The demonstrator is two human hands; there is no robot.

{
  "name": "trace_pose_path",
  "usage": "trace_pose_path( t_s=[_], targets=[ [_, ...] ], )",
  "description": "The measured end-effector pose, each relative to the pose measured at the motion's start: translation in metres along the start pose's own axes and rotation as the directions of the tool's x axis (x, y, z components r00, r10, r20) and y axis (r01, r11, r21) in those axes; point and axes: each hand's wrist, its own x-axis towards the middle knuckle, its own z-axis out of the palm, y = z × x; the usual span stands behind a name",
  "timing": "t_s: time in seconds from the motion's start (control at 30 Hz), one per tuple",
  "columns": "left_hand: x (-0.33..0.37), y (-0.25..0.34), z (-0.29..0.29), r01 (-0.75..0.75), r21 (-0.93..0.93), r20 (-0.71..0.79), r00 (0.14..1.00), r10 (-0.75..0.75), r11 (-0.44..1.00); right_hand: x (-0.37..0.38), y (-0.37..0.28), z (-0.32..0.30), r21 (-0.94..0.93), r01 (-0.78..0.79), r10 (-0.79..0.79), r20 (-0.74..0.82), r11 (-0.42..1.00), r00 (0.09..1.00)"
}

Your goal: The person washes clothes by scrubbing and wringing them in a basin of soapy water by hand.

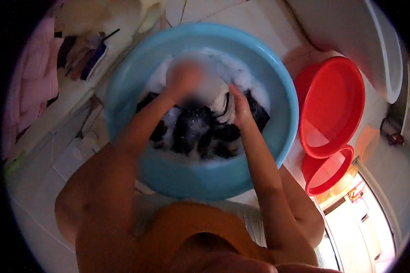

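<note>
A large round blue basin (187, 179) stands between my knees. White suds (253, 77) and wet dark clothes (189, 132) fill its middle. My left hand (184, 79) is over the suds at the far side of the clothes, smeared by blur, so its fingers cannot be made out. My right hand (239, 107) grips the right edge of a white garment with black trim (221, 102), its fingers pointing away from me. The blur covers part of that garment, and whether the left hand touches it is hidden.
Two red tubs (330, 107) (328, 170) stand at the right, a yellowish one beside the smaller. A pale curved tub wall (369, 41) rises behind them. Pink cloth (29, 86) hangs at the far left, near small items on a ledge (84, 57). Bright light enters lower right.
</note>
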Motion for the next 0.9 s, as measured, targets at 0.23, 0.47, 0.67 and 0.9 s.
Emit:
trace_pose_path(
  t_s=[0.23,0.47,0.67,0.9],
  targets=[
    [0.005,-0.042,-0.015,-0.423,0.430,-0.083,0.861,0.501,0.797,0.067,-0.002,0.025,-0.939,-0.076,-0.324,0.040,-0.336,0.945],
    [0.012,0.062,0.025,-0.144,-0.174,-0.772,0.634,-0.044,0.974,0.139,0.005,-0.031,-0.324,0.261,-0.267,0.028,0.909,0.963],
    [-0.003,0.053,0.001,-0.254,0.113,-0.300,0.913,0.277,0.961,0.096,0.012,0.007,0.060,0.118,-0.121,0.042,0.991,0.992],
    [-0.013,0.014,-0.038,-0.206,0.397,-0.257,0.911,0.323,0.895,0.049,-0.002,0.037,-0.162,0.460,-0.479,-0.105,0.873,0.872]
  ],
)
